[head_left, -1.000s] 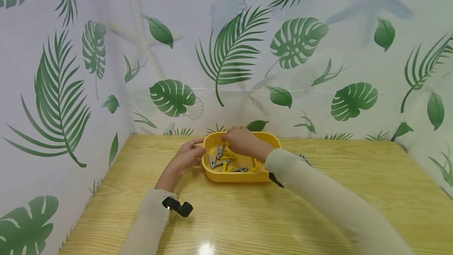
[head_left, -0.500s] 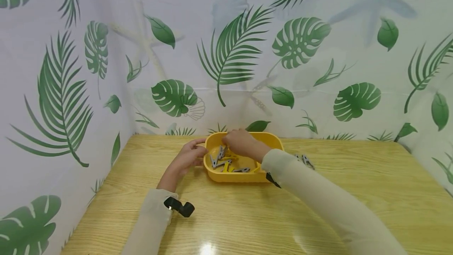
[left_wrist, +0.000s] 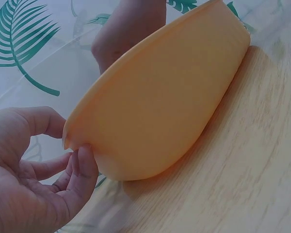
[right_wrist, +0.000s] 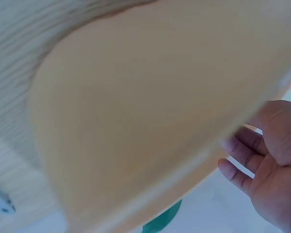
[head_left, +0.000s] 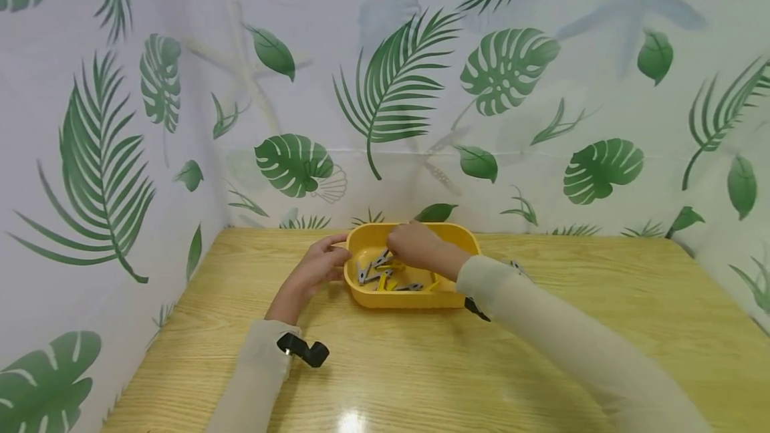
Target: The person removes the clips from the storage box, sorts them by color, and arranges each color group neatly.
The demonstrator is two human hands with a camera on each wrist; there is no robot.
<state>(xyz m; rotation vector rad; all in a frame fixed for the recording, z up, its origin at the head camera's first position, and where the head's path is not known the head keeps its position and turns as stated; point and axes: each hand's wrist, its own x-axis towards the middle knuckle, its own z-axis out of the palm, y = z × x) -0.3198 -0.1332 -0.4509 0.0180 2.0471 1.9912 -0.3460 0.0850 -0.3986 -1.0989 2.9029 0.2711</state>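
Our left hand (head_left: 315,266) grips the yellow tray (head_left: 409,300) at left end; towards its near side lie clips (head_left: 383,281), our right hand (head_left: 415,244) closer, its grasp we cannot tell.

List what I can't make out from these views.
Right hand, its grip: its back covers most fingers in the head view; the tub hides some fingertips in the right wrist view.
Clips in the tub: the hand may cover some in the head view; the wall hides all in the left wrist view.
Grey clip on the table: partly behind the sleeve in the head view; cut by the left edge in the right wrist view.
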